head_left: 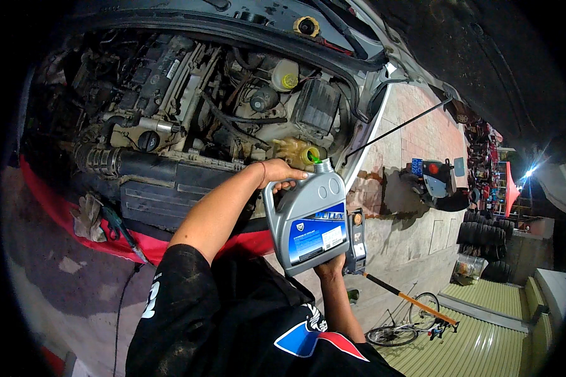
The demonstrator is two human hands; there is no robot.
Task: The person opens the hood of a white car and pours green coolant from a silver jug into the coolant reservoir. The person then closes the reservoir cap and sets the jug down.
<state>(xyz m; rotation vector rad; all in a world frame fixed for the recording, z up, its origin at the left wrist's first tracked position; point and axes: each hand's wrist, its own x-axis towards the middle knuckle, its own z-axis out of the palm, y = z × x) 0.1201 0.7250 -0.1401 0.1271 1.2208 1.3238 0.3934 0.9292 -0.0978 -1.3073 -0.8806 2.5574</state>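
A grey plastic coolant jug with a blue label is tipped toward the engine bay. My left hand is closed around its upper handle beside the neck. Under the jug's base, my right hand supports it from below, its fingers mostly hidden. The spout is at the open neck of a yellowed coolant reservoir, where bright green liquid shows. Whether spout and neck touch I cannot tell. A yellow-rimmed cap lies on the panel at the far side of the bay.
Engine, battery and hoses surround the reservoir. A prop rod rises right of it. Gloves and a corded teal tool rest on the red front bumper. A floor jack, bicycle and scooter stand rightward.
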